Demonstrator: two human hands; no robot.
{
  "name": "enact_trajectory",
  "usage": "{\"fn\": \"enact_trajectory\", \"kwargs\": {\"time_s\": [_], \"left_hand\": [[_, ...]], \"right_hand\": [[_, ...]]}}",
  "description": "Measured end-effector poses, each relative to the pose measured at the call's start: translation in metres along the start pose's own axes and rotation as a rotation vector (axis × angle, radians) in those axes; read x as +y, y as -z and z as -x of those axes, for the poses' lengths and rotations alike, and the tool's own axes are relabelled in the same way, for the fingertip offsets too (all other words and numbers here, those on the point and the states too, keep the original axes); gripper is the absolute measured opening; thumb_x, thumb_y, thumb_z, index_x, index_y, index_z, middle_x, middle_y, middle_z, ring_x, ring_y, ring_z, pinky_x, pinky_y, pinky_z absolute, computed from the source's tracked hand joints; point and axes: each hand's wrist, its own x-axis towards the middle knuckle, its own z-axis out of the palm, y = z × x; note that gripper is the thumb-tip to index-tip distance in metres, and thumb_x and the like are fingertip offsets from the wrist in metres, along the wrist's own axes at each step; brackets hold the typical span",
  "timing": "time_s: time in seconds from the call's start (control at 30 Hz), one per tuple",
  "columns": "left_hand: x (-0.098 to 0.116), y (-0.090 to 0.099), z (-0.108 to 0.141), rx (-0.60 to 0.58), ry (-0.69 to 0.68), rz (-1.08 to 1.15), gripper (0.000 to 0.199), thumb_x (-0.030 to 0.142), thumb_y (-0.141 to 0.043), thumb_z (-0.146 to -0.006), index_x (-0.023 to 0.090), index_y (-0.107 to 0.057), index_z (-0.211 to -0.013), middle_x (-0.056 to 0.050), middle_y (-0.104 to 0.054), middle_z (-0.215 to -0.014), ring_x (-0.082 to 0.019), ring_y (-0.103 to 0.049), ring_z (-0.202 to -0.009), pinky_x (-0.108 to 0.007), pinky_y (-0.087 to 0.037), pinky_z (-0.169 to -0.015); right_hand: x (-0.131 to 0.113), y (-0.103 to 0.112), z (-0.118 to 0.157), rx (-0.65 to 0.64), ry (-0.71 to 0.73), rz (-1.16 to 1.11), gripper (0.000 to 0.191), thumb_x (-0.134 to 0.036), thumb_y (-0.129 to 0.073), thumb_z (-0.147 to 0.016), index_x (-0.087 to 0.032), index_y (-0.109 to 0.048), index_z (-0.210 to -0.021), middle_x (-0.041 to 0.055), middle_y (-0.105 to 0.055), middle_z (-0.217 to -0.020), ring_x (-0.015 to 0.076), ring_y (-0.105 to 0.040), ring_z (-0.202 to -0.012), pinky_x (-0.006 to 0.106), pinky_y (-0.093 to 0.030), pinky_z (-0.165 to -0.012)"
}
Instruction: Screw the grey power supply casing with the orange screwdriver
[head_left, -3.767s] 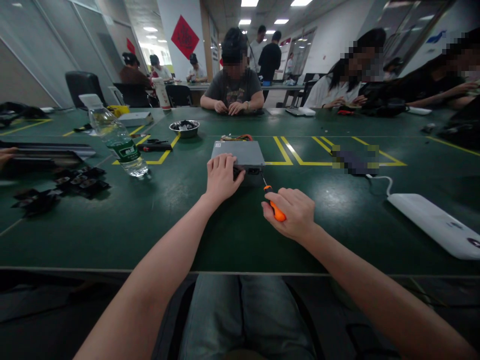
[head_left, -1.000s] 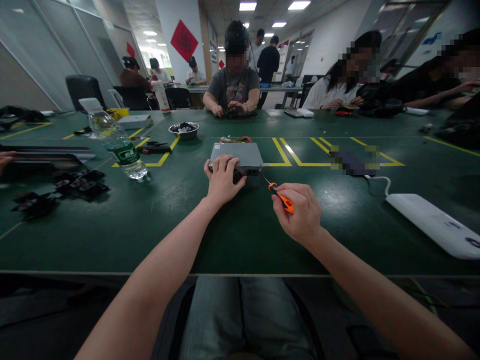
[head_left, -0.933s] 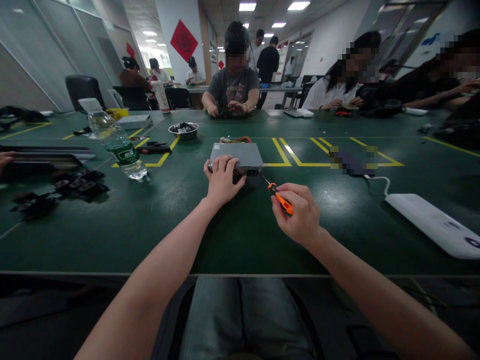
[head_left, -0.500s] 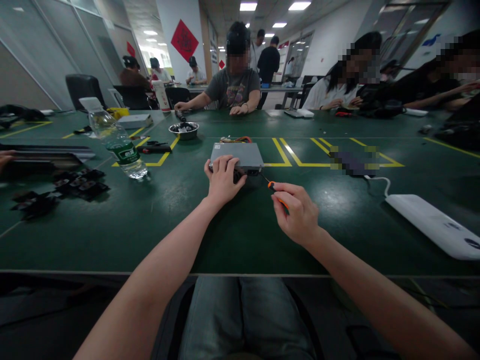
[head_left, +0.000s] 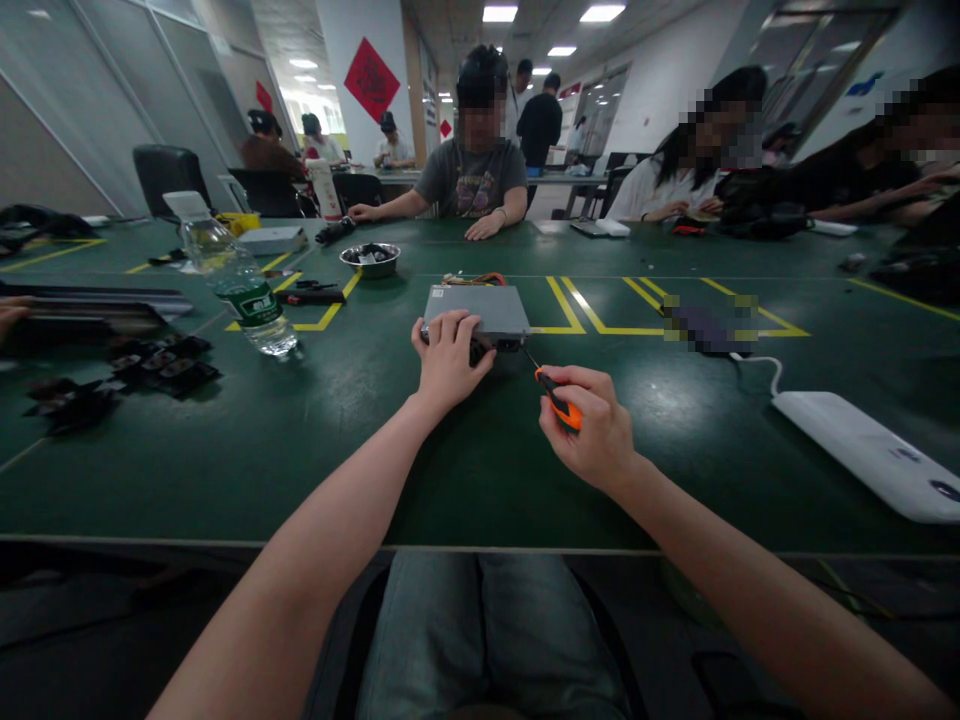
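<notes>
An orange screwdriver (head_left: 553, 393) slants toward a gray box (head_left: 491, 308).

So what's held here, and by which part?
Right hand holds the screwdriver by its handle; left hand holds the grey box at its near edge.

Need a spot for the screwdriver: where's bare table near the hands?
Bare: between right hand and white power bank; between the forearms, from power supply unit to the table's near edge. Crowded: left, around the water bottle, with black pieces and steel bowl.
</notes>
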Motion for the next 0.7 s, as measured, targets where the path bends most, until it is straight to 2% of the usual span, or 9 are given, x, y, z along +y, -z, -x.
{"fn": "enact_trajectory", "kwargs": {"time_s": [0.13,0.27,0.43,0.57,0.7], "left_hand": [[-0.0005,-0.0011,-0.0001,0.005,-0.002,0.005,0.041,0.04,-0.059,-0.079,0.026,-0.049,-0.117,-0.007,-0.05,-0.127,-0.027,-0.037,-0.123,-0.05,-0.01,-0.11],[-0.001,-0.0017,0.0001,0.002,-0.001,0.011,0.041,0.039,-0.058,-0.08,0.026,-0.048,-0.117,-0.007,-0.049,-0.128,-0.028,-0.036,-0.124,-0.051,-0.01,-0.11],[-0.0009,-0.0012,0.0002,0.008,-0.006,0.007,0.041,0.039,-0.058,-0.08,0.025,-0.048,-0.117,-0.007,-0.05,-0.127,-0.027,-0.037,-0.123,-0.05,-0.01,-0.11],[-0.0007,-0.0008,0.0,-0.002,-0.001,0.004,0.04,0.038,-0.058,-0.08,0.026,-0.048,-0.117,-0.007,-0.05,-0.127,-0.027,-0.037,-0.123,-0.05,-0.01,-0.11],[-0.0008,-0.0011,0.0,0.011,-0.008,0.002,0.039,0.037,-0.057,-0.08,0.026,-0.049,-0.117,-0.007,-0.05,-0.127,-0.026,-0.038,-0.122,-0.05,-0.011,-0.109]], "right_hand": [[0.0003,0.0003,-0.0005,-0.003,0.013,0.041,0.029,-0.016,-0.061,-0.079,-0.022,-0.044,-0.102,0.0072,-0.061,-0.1,0.0183,-0.062,-0.093,0.03,-0.056,-0.069],[0.0,0.0006,-0.0016,0.008,-0.019,-0.022,0.031,-0.007,-0.055,-0.079,-0.023,-0.044,-0.103,0.0083,-0.06,-0.107,0.0175,-0.061,-0.098,0.03,-0.057,-0.074],[0.0005,0.0004,-0.0011,-0.03,-0.044,0.046,0.025,-0.011,-0.056,-0.079,-0.023,-0.048,-0.098,0.0076,-0.059,-0.105,0.0194,-0.06,-0.101,0.033,-0.057,-0.076],[0.0006,-0.0001,-0.0008,-0.005,0.015,0.036,0.031,-0.006,-0.055,-0.077,-0.022,-0.046,-0.102,0.0082,-0.059,-0.106,0.0172,-0.06,-0.097,0.029,-0.057,-0.073],[0.0002,0.0,-0.0023,0.018,-0.003,0.004,0.034,-0.009,-0.058,-0.077,-0.022,-0.043,-0.104,0.0086,-0.059,-0.105,0.019,-0.059,-0.1,0.033,-0.056,-0.077]]}}
